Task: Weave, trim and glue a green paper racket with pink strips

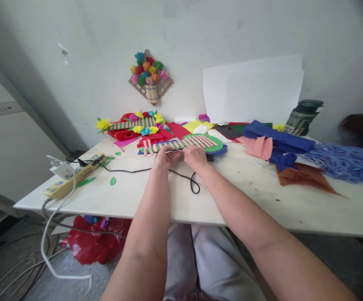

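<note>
Both my hands reach out over the white table [200, 205]. My left hand [163, 159] and my right hand [194, 155] meet at the near edge of a woven paper piece [184, 143] made of pink and green strips on a green oval. Their fingers are curled and pinched on that edge. A black cable [187, 179] runs under my hands.
A finished woven strip with paper flowers [134, 123] lies behind on red paper. A flower basket craft [149, 77] hangs on the wall. Blue, pink and brown papers [278, 144] lie at the right, a dark bottle [302, 117] behind. A power strip [74, 175] sits left.
</note>
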The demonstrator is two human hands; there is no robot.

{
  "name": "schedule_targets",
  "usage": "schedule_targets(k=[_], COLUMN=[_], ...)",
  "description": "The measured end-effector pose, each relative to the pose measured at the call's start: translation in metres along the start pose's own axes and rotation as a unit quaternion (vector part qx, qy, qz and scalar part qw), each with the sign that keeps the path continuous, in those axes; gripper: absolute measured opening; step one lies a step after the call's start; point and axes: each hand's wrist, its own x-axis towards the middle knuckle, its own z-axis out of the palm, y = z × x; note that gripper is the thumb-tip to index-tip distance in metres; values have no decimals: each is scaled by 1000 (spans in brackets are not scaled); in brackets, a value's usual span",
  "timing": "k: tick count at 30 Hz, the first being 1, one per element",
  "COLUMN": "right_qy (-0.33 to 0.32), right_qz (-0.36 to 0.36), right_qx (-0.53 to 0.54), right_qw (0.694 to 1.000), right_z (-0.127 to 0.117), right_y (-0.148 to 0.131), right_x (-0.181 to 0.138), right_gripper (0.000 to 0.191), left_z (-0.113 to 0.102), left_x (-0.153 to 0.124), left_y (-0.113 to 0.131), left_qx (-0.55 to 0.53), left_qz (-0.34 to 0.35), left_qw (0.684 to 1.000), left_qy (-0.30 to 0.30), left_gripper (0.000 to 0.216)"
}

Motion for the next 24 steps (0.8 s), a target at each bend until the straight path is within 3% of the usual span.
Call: schedule_targets(k=[24], right_qy=[-2], right_qz=[6], right_qx=[9], right_qw=[1000], right_z=[8], right_y=[0], right_x=[2], right_gripper=[30], left_z=[-1], left_x=[3], left_y=[-3], left_qx=[67], left_qz=[35], left_qw=[997], left_qy=[3], left_gripper=[19])
